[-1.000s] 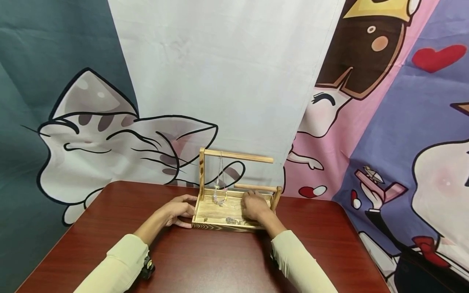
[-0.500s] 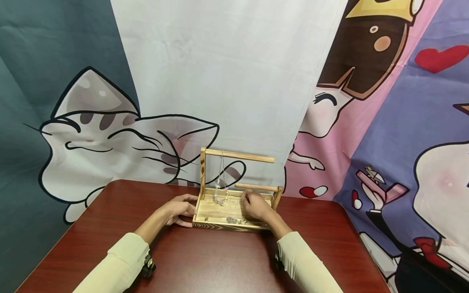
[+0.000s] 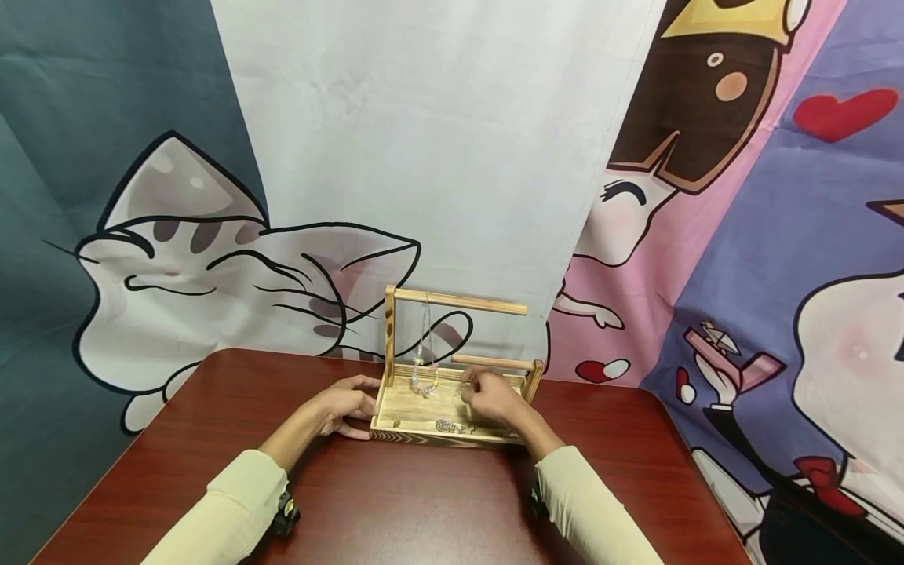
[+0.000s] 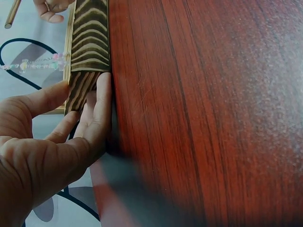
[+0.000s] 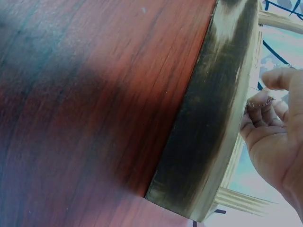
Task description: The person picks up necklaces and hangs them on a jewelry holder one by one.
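A wooden jewelry stand (image 3: 438,439), with a shallow tray, stands on the table. My left hand (image 3: 344,406) holds the tray's left end; in the left wrist view its thumb lies at the upper rim and its fingers at the end wall and near the bottom. My right hand (image 3: 493,394) is over the right part of the tray, fingers curled. In the right wrist view a thin chain (image 5: 265,103) lies at its fingers, held there. A beaded necklace (image 3: 424,388) hangs from the upper bar (image 3: 473,304). A silvery chain (image 3: 453,427) lies along the tray's front.
The lower bar (image 3: 494,362) runs behind the right hand. A small gold-coloured piece (image 3: 396,424) is in the tray's front left corner. The red-brown table (image 3: 395,502) extends towards me. A printed cloth (image 3: 459,157) hangs close behind the stand.
My right hand has turned and lifted slightly, and its thumb and forefinger now show apart with a thin chain near them. The left hand stays at the tray's end.
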### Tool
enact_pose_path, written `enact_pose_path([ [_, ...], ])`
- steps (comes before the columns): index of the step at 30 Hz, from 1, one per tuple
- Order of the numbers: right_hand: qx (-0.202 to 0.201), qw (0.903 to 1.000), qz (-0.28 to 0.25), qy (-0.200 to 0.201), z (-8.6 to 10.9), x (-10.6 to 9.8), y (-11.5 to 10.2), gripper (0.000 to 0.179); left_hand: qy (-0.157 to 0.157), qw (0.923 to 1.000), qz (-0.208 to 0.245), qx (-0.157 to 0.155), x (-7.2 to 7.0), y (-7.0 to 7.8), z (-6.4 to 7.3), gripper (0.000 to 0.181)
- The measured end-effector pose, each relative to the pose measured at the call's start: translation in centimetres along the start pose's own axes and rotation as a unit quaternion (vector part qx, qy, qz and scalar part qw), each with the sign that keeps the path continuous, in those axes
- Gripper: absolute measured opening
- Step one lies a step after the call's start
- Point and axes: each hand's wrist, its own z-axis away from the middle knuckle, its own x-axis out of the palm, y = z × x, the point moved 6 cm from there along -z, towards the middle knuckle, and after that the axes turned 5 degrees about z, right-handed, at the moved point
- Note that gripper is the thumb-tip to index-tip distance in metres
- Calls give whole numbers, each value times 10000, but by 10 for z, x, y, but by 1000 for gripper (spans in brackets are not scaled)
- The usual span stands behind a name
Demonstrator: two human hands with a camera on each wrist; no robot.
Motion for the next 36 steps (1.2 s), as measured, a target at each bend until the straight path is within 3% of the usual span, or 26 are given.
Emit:
enact_pose_path([
  [2, -138, 9997, 148, -98, 0, 2, -1, 27, 21, 10000, 19, -12, 0, 0, -1, 76],
  [5, -525, 9976, 451, -51, -4, 6, 3, 22, 59, 10000, 46, -40, 0, -1, -1, 75],
  [8, -1051, 9907, 807, 300, -18, 25, 29, 16, 49, 10000, 32, -17, -1, -1, -1, 75],
  [11, -1346, 9827, 1064, 698, -30, 42, 54, 24, 47, 10000, 54, -12, 0, 0, 0, 75],
  [13, -1191, 9856, 977, 705, -27, 38, 51, 30, 59, 10000, 70, -15, 0, -1, 0, 74],
  [18, -420, 9971, 583, 235, 2, 6, 1, 33, 65, 10000, 27, 37, 1, -1, 1, 73],
  [21, -133, 9998, 112, -11, 9, 1, -4, 38, 70, 10000, 15, 50, 2, 0, 1, 73],
  [23, 73, 9983, -521, -234, 11, 2, -1, 42, 91, 9999, 32, 30, 1, 0, 1, 73],
  [26, 318, 9834, -1679, -610, 14, 3, 2, 46, 100, 9999, 31, 22, 1, 1, 0, 74],
  [30, 309, 9486, -2966, -1056, 18, 3, -3, 48, 99, 9999, 19, 20, 1, 1, 0, 74],
  [32, 201, 9360, -3303, -1203, 19, 2, -6, 50, 106, 9999, 18, 11, 2, 0, 1, 73],
  [36, -83, 9292, -3448, -1323, 19, -3, -11, 57, 118, 9999, 5, 2, 2, 0, 2, 72],
])
